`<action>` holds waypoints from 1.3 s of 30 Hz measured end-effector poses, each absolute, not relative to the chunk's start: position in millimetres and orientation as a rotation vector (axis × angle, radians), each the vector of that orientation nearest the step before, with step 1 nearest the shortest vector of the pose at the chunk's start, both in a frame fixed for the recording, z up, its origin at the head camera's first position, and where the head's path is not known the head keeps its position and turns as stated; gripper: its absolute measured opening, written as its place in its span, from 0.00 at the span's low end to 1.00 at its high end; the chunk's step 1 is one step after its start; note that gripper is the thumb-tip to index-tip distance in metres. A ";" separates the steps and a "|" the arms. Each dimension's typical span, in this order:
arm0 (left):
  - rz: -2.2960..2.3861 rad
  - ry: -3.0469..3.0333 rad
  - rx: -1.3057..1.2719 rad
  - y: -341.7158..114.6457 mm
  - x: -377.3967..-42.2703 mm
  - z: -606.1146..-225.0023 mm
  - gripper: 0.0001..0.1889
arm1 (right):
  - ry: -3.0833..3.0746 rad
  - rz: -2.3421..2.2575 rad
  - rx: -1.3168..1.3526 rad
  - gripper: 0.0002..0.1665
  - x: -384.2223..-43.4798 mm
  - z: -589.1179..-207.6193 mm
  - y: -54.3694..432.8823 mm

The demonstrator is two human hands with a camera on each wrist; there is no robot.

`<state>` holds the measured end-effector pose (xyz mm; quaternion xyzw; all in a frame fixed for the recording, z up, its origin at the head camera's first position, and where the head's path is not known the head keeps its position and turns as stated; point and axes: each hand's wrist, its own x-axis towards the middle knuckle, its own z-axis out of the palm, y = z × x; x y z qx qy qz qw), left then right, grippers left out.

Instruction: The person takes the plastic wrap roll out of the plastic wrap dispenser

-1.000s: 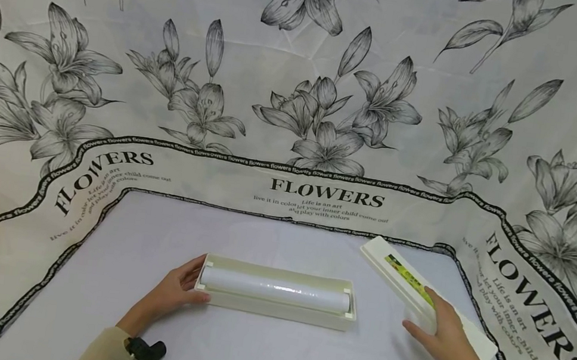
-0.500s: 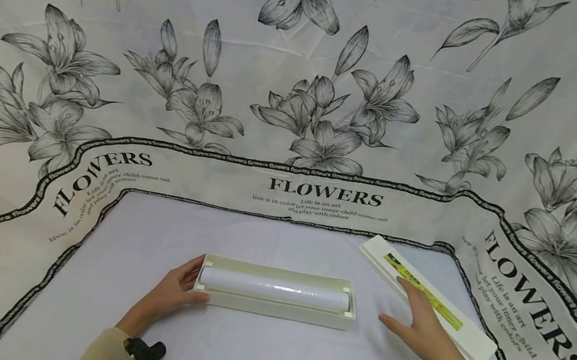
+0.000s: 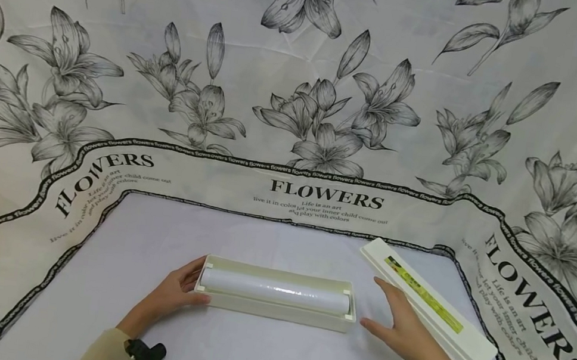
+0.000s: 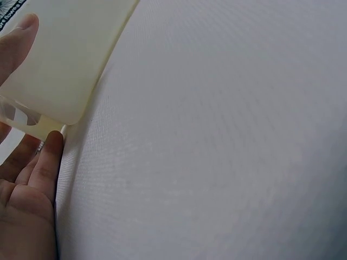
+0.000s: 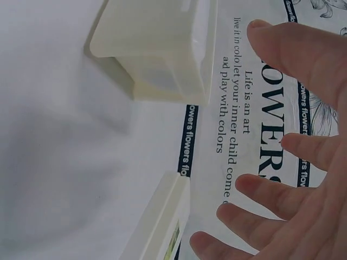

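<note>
A long cream plastic box lies open-topped on the white tabletop, holding a shiny roll of cling film. My left hand grips the box's left end, thumb along its front face and fingers around the end, as the left wrist view shows on the box. Just off the right end, my right hand hovers with fingers spread and touches nothing. In the right wrist view, its fingers point towards the box across a gap. The box's lid, bearing a yellow-green label, lies slanted behind that hand.
A white cloth covers the tabletop. Around its back and sides rises a flower-printed sheet with black-edged lettering. The lid's near end reaches the right border. A black strap mount sits on each wrist.
My right hand has moved left, away from over the lid, to near the box's right end, uncovering the label. The left hand and the box have stayed put.
</note>
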<state>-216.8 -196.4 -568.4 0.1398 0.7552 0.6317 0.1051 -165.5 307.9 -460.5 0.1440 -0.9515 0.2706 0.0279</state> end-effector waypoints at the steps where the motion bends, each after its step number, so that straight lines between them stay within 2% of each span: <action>1: 1.861 2.225 0.413 -196.4 -216.7 -568.4 0.53 | -2.933 0.843 0.450 0.54 -165.2 -460.2 306.3; 26: 1.878 2.214 0.428 -196.9 -216.6 -569.7 0.54 | -2.959 1.141 0.590 0.52 -169.4 -465.2 242.5; 32: 1.885 2.214 0.451 -196.8 -216.6 -570.5 0.54 | -2.915 1.042 0.684 0.51 -171.5 -466.5 234.3; 39: 1.874 2.227 0.446 -196.2 -216.7 -570.4 0.54 | -2.975 0.915 0.636 0.48 -172.8 -466.0 234.0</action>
